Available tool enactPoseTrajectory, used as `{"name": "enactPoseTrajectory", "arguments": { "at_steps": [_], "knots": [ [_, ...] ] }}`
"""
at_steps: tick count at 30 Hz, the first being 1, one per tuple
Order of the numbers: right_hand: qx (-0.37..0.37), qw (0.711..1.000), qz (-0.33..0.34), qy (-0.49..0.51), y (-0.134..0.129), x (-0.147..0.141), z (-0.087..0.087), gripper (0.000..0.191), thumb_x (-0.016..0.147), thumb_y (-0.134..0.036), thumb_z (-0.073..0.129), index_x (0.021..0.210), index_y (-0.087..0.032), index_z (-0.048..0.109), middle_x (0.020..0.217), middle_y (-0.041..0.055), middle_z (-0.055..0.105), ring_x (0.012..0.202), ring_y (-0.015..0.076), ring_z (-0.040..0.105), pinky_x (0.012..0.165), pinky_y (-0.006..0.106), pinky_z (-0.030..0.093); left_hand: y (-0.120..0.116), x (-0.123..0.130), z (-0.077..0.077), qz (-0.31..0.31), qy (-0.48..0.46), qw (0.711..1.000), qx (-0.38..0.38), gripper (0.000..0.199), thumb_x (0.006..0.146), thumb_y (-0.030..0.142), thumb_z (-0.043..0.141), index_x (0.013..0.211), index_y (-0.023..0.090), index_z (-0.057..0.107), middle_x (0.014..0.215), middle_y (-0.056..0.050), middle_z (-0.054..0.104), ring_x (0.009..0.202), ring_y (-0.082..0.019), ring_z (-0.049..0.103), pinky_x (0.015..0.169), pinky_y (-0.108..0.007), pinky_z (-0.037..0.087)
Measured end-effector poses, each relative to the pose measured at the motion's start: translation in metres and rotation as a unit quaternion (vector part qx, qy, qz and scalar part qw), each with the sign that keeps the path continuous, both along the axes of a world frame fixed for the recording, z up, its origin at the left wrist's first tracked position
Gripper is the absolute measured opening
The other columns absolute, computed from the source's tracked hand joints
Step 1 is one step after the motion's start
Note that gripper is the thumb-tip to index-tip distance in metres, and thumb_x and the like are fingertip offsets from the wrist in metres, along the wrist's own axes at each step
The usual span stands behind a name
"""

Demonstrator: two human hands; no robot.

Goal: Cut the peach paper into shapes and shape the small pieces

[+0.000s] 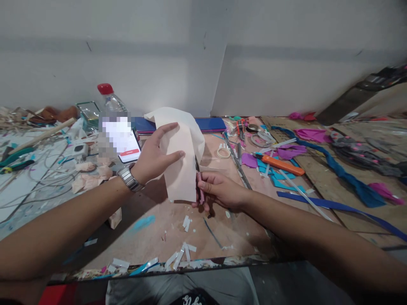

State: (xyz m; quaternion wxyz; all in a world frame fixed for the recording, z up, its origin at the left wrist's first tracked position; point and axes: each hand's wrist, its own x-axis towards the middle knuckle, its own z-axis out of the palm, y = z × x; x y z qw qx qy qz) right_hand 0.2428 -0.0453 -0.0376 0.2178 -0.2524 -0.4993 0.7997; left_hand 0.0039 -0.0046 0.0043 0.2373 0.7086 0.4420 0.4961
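A cream-white sheet, of paper or thin cloth, is held up over the middle of the workbench, its far end curling over. My left hand grips it from the left, thumb and one finger spread across its near face. The other fingers of that hand are mostly hidden. At the sheet's right edge, my right hand is closed round scissors with pink handles. Their dark blades point away from me along that edge and are partly hidden by the sheet.
A lit phone leans left of the sheet, before a red-capped bottle. To the right lie an orange utility knife, a tape roll, a metal ruler and coloured scraps. White strips litter the near edge.
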Motion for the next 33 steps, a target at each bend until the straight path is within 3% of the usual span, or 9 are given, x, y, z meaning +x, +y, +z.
{"name": "enactPoseTrajectory", "arguments": {
  "at_steps": [11, 17, 23, 33],
  "knots": [
    [-0.006, 1.0, 0.008, -0.027, 0.0008, 0.0021, -0.001, 0.049, 0.086, -0.059, 0.074, 0.098, -0.015, 0.057, 0.079, 0.0065, 0.077, 0.053, 0.011, 0.069, 0.047, 0.018, 0.057, -0.0004, 0.0, -0.0014, -0.012, -0.01, 1.0, -0.003, 0.074, 0.073, 0.028, 0.085, 0.142, 0.026, 0.057, 0.149, -0.01, 0.057, 0.137, -0.033, 0.055, 0.122, -0.056, 0.038],
    [-0.025, 1.0, -0.008, -0.013, -0.0012, 0.0009, -0.0002, 0.048, 0.085, -0.055, 0.077, 0.103, -0.015, 0.058, 0.077, 0.0032, 0.074, 0.066, 0.0163, 0.076, 0.048, 0.018, 0.058, -0.0009, 0.0004, -0.0007, -0.013, -0.006, 1.0, 0.003, 0.076, 0.072, 0.029, 0.087, 0.142, 0.026, 0.057, 0.15, -0.01, 0.057, 0.136, -0.032, 0.056, 0.122, -0.054, 0.039],
    [-0.026, 0.999, -0.014, 0.013, -0.0003, -0.0007, 0.0, 0.046, 0.082, -0.054, 0.08, 0.091, -0.013, 0.06, 0.073, 0.0012, 0.073, 0.049, 0.0106, 0.068, 0.044, 0.018, 0.056, 0.0005, -0.0012, -0.004, -0.029, -0.002, 1.0, 0.011, 0.081, 0.074, 0.033, 0.088, 0.147, 0.028, 0.053, 0.151, -0.01, 0.056, 0.138, -0.032, 0.055, 0.122, -0.054, 0.04],
    [-0.02, 0.998, -0.046, 0.027, 0.0, -0.0037, 0.0022, 0.045, 0.081, -0.054, 0.081, 0.089, -0.014, 0.063, 0.069, 0.0001, 0.07, 0.052, 0.0087, 0.063, 0.047, 0.018, 0.056, -0.0012, -0.0004, -0.0045, -0.042, 0.008, 0.999, 0.006, 0.081, 0.074, 0.033, 0.087, 0.147, 0.029, 0.052, 0.149, -0.009, 0.057, 0.136, -0.032, 0.056, 0.121, -0.054, 0.04]
  ]
}}
